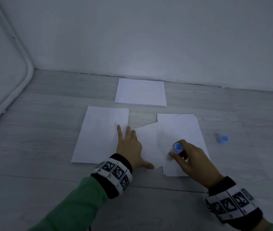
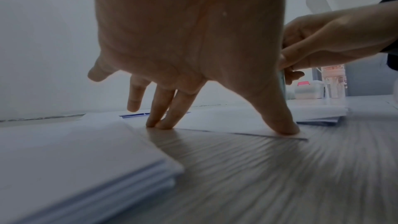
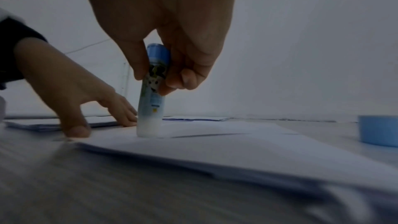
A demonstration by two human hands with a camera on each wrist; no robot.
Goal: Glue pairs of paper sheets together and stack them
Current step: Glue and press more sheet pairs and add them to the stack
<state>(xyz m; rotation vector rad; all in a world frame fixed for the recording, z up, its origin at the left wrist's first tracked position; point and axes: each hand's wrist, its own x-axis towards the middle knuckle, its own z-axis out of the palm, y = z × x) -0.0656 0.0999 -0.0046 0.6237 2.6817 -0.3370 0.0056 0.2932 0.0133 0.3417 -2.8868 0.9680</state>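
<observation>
- Head: skewed top sheet on right pile was pinned flat by splayed left hand; glue stick gripped by right hand.
- Left wrist: fingertips were pressed on sheet edge.
- Right wrist: stick tip was held on paper; thin, floppy, best pinned near the edge.

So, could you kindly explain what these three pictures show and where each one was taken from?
No machine here: a person works with bare hands. The wide picture comes from a head camera; the two low ones from cameras on each wrist. The left hand presses straight fingers on a loose sheet. The right hand holds a glue stick tip-down on that sheet. Three paper stacks lie on the grey floor: left, right, far. The blue cap lies apart.
</observation>
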